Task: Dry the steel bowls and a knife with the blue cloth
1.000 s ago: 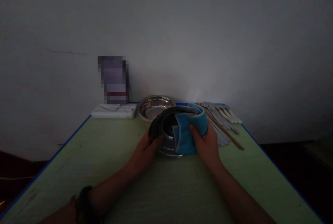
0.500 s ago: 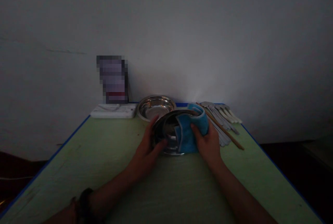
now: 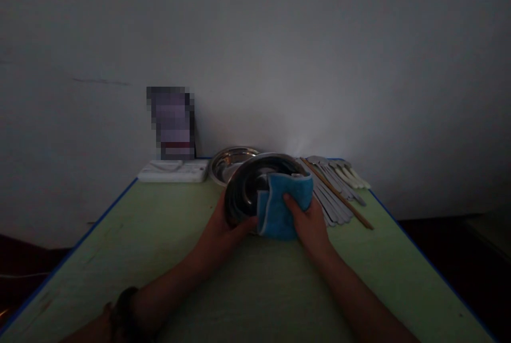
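A shiny steel bowl (image 3: 243, 194) is held tilted above the table, its hollow side facing me. My left hand (image 3: 227, 226) grips its lower left rim, thumb in front and the other fingers hidden behind. A blue cloth (image 3: 279, 210) with a pale edge is draped over the bowl's right rim and inside wall. My right hand (image 3: 307, 220) pinches the cloth against that rim, thumb on the front, fingers out of sight behind. Just behind the held bowl, a second steel bowl (image 3: 227, 162) rests on the table, partly covered by it.
On the green table (image 3: 159, 236) at the right lie several spoons (image 3: 333, 210), white-handled cutlery (image 3: 353, 175) and wooden chopsticks (image 3: 339, 194). A white power strip (image 3: 173, 172) lies at the back left, below a blurred upright panel (image 3: 173, 122). A wall (image 3: 255, 56) stands behind.
The bowl has turned to face me more and moved slightly left and up. My right hand and the cloth have shifted left; the cloth now lies flatter over the rim.
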`<state>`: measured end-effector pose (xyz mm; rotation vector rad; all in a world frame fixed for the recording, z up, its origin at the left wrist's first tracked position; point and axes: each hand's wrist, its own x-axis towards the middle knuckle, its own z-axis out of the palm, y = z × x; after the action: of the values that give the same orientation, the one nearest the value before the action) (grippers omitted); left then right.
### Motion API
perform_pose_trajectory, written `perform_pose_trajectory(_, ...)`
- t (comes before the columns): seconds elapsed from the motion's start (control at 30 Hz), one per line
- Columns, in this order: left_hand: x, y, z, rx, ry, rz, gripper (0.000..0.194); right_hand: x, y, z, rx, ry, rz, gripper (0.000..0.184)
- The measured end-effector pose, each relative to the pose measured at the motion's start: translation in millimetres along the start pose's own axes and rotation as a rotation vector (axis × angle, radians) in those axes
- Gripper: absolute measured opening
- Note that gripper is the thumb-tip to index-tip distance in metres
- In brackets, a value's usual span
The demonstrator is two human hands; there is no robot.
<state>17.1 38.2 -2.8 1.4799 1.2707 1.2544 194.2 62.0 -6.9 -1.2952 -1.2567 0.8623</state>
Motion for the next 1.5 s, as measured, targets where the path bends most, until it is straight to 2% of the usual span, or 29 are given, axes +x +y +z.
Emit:
perform_pose_trajectory(0.1,-2,3,1.1,-0.040,-0.028,-0.022,0.066,1,2,-1,-0.043,0.002,-0.036,0.033)
perform_pose_trajectory(0.2,-2,5,1.7,0.002,0.043,-0.073,0.052,3,1,-3,-0.160,-0.006,-0.108,0.036)
perform_pose_trajectory(0.27,0,5,1.3,0.035,0.100,-0.104,0.049,3,1,-3,-0.237,-0.012,-0.137,0.047)
perform_pose_trajectory(0.37,3,0,0.3,-0.004,0.154,-0.153,0.052,2,1,0,-0.321,0.025,-0.241,0.074)
perform_pose_trajectory(0.47,3,-3,0.0,-0.112,0.166,-0.186,0.057,0,-1,1,-0.390,0.105,-0.397,0.083)
perform_pose_trajectory(0.6,1,2,1.3,-0.096,0.143,-0.147,0.065,-4,-6,-1,-0.493,0.124,-0.507,0.071)
perform_pose_trajectory(0.73,0,9,1.6,0.006,0.120,-0.090,0.063,-3,-6,-3,-0.546,0.041,-0.503,0.061)
perform_pose_trajectory(0.87,1,7,-0.2,0.072,0.117,-0.103,0.069,4,-2,-8,-0.548,0.059,-0.509,0.045)
perform_pose_trajectory(0.97,1,2,-0.8,0.077,0.122,-0.085,0.074,8,-3,-12,-0.617,0.102,-0.537,0.034)
perform_pose_trajectory(1.1,2,-2,-1.3,0.041,0.134,-0.083,0.069,11,-8,-18,-0.680,0.164,-0.567,0.026)
perform_pose_trajectory(1.27,2,-2,-3.1,0.061,0.149,-0.094,0.072,14,-15,-28,-0.682,0.255,-0.631,0.017)
perform_pose_trajectory(1.33,1,0,-2.6,0.071,0.136,-0.109,0.073,16,-17,-33,-0.629,0.337,-0.609,0.019)
perform_pose_trajectory(1.5,-2,6,0.4,0.087,0.075,-0.107,0.067,22,-25,-49,-0.467,0.538,-0.429,0.024)
